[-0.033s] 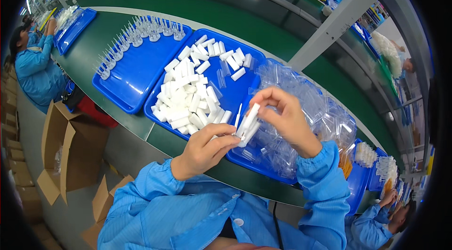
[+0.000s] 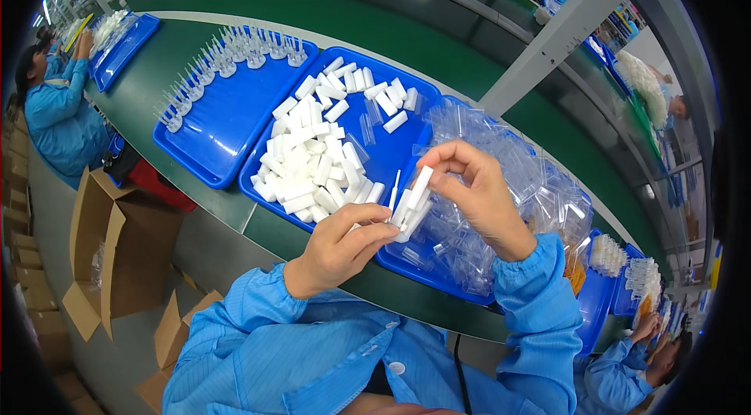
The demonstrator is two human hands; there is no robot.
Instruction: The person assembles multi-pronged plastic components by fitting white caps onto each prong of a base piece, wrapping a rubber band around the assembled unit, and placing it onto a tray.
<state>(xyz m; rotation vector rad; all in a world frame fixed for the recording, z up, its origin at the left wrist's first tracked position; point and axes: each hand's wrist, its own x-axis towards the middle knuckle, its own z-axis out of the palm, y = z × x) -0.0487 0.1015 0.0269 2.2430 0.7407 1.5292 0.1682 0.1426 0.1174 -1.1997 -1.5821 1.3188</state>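
Above the front edge of the middle tray, my left hand (image 2: 342, 249) is closed round the base of a small stand, its fingertips hiding most of it. A thin white prong (image 2: 394, 191) rises from the stand, with white blocks grouped beside it. My right hand (image 2: 479, 194) pinches the upper end of one white block (image 2: 421, 183), its thumb and forefinger on it. How far that block sits over a prong is hidden. Just left of my hands lies a heap of loose white blocks (image 2: 301, 161) in a blue tray (image 2: 375, 150).
A blue tray (image 2: 227, 114) at left holds a row of clear pronged stands (image 2: 249, 51). Clear plastic pieces (image 2: 501, 180) fill the tray at right. A grey post (image 2: 559, 35) slants behind it. Open cardboard boxes (image 2: 141, 247) stand lower left. Co-workers sit at far left and lower right.
Hardly anything differs. My right fingers and the white block they pinch have shifted very slightly; my left hand stays where it was.
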